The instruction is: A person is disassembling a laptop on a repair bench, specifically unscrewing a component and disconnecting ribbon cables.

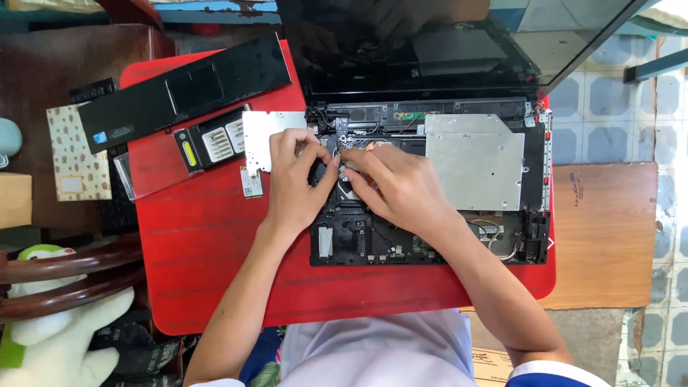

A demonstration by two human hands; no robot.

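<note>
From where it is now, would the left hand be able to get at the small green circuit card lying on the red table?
Probably yes: the card lies bare on the red table, just beside the left hand, with nothing between them.

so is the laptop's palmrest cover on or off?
Off. The black palmrest cover lies on the red table left of the laptop, whose base shows bare internals and a metal drive.

The desk (208, 244) was bright red, and the opened laptop (358, 244) was black with a silver metal plate (476, 161). A cream card (72, 161) bore brown spots.
</note>
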